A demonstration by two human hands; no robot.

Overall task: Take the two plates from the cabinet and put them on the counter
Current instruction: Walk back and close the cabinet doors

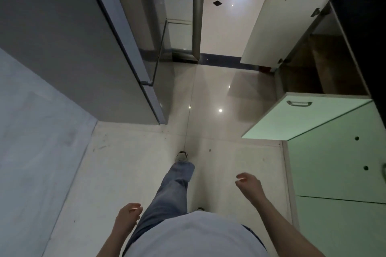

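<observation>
No plates show in the head view. On the right a lower cabinet (321, 64) stands with both doors swung out, a white one (277, 27) at the far side and a pale green one (300, 119) nearer; its inside is dark and I cannot make out the contents. The dark counter (363, 27) runs above it at the right edge. My left hand (127, 216) hangs by my hip, fingers loosely curled, holding nothing. My right hand (249, 183) is out in front of me over the floor, short of the green door, fingers loosely curled and empty.
A tall grey refrigerator (73, 48) fills the left side, with a grey wall (31, 131) below it. Glossy tiled floor (208, 100) runs ahead to a doorway with a metal post (198, 10). More pale green cabinet fronts (338, 173) line the right. My leg steps forward.
</observation>
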